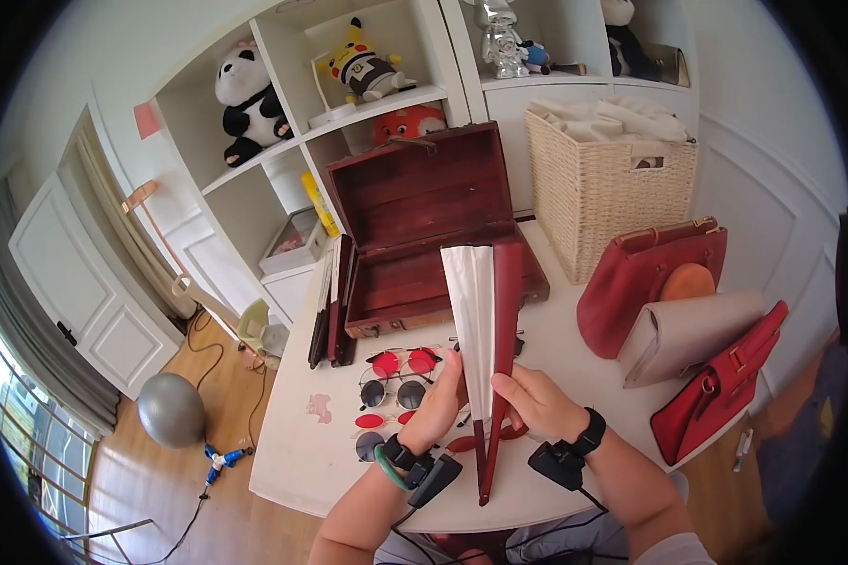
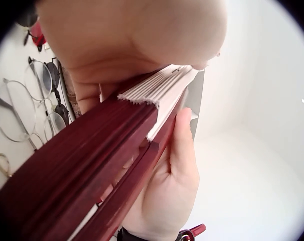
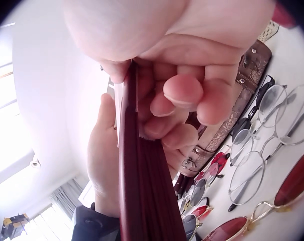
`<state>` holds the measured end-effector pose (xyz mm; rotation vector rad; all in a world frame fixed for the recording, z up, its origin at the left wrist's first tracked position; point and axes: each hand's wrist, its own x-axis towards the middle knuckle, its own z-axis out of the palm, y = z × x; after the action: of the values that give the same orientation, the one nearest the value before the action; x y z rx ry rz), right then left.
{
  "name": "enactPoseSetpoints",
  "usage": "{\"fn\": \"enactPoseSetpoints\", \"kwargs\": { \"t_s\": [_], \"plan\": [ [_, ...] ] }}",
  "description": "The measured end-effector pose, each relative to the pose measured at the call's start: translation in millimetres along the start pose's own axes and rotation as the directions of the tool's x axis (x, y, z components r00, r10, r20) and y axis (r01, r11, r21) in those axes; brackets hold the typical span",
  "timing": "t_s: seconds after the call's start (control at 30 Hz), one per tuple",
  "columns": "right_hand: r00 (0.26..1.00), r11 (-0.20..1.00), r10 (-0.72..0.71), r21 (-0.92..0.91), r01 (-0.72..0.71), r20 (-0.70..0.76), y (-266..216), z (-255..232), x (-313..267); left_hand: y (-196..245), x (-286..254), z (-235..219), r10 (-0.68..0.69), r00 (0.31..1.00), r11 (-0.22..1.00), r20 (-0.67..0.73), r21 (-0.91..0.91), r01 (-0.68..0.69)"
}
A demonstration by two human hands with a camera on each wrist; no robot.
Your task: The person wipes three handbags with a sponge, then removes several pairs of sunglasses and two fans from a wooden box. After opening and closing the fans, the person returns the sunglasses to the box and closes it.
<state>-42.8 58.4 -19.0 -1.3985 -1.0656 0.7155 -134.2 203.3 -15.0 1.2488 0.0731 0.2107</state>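
A folding fan (image 1: 481,339) with dark red ribs and white pleats is held upright over the table, partly spread, its pivot end pointing down. The left hand (image 1: 434,406) holds its left side, thumb along the pleats. On the other side the right hand (image 1: 541,405) grips the red outer rib with thumb and curled fingers. In the left wrist view the fan's ribs (image 2: 91,145) run between both hands, with a gap beside one outer rib. The right wrist view shows curled fingertips behind the ribs (image 3: 147,186).
Several glasses (image 1: 411,394) lie in rows left of and under the hands. Behind them stands an open red wooden case (image 1: 424,188), with closed fans (image 1: 334,301) on its left. Red and beige bags (image 1: 693,330) stand at the right, near a woven basket (image 1: 575,198).
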Motion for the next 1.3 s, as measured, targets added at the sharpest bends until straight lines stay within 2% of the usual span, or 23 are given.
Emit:
{"fn": "enactPoseSetpoints", "kwargs": {
  "t_s": [0.07,0.1,0.17,0.3,0.37,0.43,0.53,0.6,0.63,0.67,0.7,0.77,0.8,0.83,0.9,0.93,0.97,1.03,1.13,1.17,1.23,1.27,1.3],
  "plan": [
    [0.989,0.993,-0.112,-0.037,0.109,-0.092,1,3,0,-1,0,-3,-0.024,0.998,0.976,-0.057,0.216,0.036],
    [0.989,0.993,-0.112,-0.036,0.109,-0.093,2,2,0,-1,1,-5,-0.024,0.998,0.976,-0.056,0.216,0.036],
    [0.999,0.999,-0.019,-0.045,0.017,-0.049,3,-1,0,0,2,-8,0.027,1.0,0.94,0.004,0.34,-0.027],
    [0.996,0.991,-0.084,-0.112,0.08,-0.032,10,2,0,-3,2,-4,-0.01,1.0,0.933,-0.014,0.359,0.014],
    [0.993,0.971,-0.119,-0.212,0.111,-0.026,11,3,0,-16,5,-7,0.103,0.993,0.863,0.055,0.492,-0.116],
    [0.99,0.955,-0.142,-0.266,0.129,-0.028,12,2,1,-12,2,-2,0.111,0.993,0.854,0.033,0.507,-0.112],
    [0.974,0.923,-0.215,-0.34,0.18,-0.066,18,3,4,-14,3,-4,0.03,0.998,0.886,0.061,0.46,-0.055],
    [0.959,0.909,-0.264,-0.359,0.213,-0.101,15,5,4,-10,-1,2,0.164,0.972,0.89,0.166,0.401,-0.218],
    [0.976,0.974,-0.141,-0.201,0.107,-0.163,7,7,3,-10,-1,1,0.159,0.973,0.888,0.166,0.406,-0.215],
    [0.979,0.999,-0.01,-0.032,0.003,-0.203,2,8,3,-10,-1,-1,0.183,0.956,0.852,0.231,0.447,-0.271],
    [0.979,1.0,-0.012,-0.026,0.006,-0.204,0,7,3,-9,-1,-2,0.202,0.933,0.812,0.297,0.482,-0.328],
    [0.984,0.974,0.101,0.216,-0.067,-0.148,-2,0,4,-3,-3,4,0.166,0.939,0.816,0.301,0.493,-0.302],
    [0.989,0.977,0.112,0.19,-0.091,-0.1,-5,-5,5,-7,-1,4,0.209,0.922,0.745,0.325,0.558,-0.366],
    [0.989,0.977,0.108,0.194,-0.088,-0.097,2,-5,7,-8,1,4,0.249,0.902,0.663,0.353,0.616,-0.424],
    [0.969,0.965,-0.079,0.227,0.134,-0.235,18,-3,15,-3,0,8,0.244,0.913,0.641,0.327,0.652,-0.405],
    [0.951,0.972,-0.097,0.18,0.154,-0.294,17,-4,14,0,-1,10,0.243,0.921,0.62,0.303,0.682,-0.388],
    [0.951,0.971,-0.099,0.183,0.157,-0.293,17,-6,13,2,-2,9,0.242,0.922,0.617,0.303,0.685,-0.387],
    [0.95,0.911,0.072,0.407,0.061,-0.303,17,-11,12,5,-4,7,0.225,0.928,0.544,0.297,0.752,-0.372],
    [0.904,0.886,0.073,0.444,0.134,-0.42,18,-12,15,8,-7,4,0.283,0.911,0.436,0.3,0.806,-0.401],
    [0.877,0.875,0.068,0.451,0.176,-0.476,20,-14,17,9,-7,-1,0.284,0.91,0.434,0.302,0.806,-0.403],
    [0.877,0.884,0.033,0.423,0.198,-0.479,24,-20,19,8,-6,-10,0.171,0.965,0.372,0.199,0.894,-0.25],
    [0.875,0.863,0.038,0.457,0.214,-0.483,23,-22,19,7,-6,-10,0.249,0.947,0.344,0.202,0.896,-0.281],
    [0.871,0.841,0.044,0.489,0.232,-0.489,22,-24,19,8,-6,-7,0.248,0.946,0.346,0.21,0.893,-0.289]
  ]
}}
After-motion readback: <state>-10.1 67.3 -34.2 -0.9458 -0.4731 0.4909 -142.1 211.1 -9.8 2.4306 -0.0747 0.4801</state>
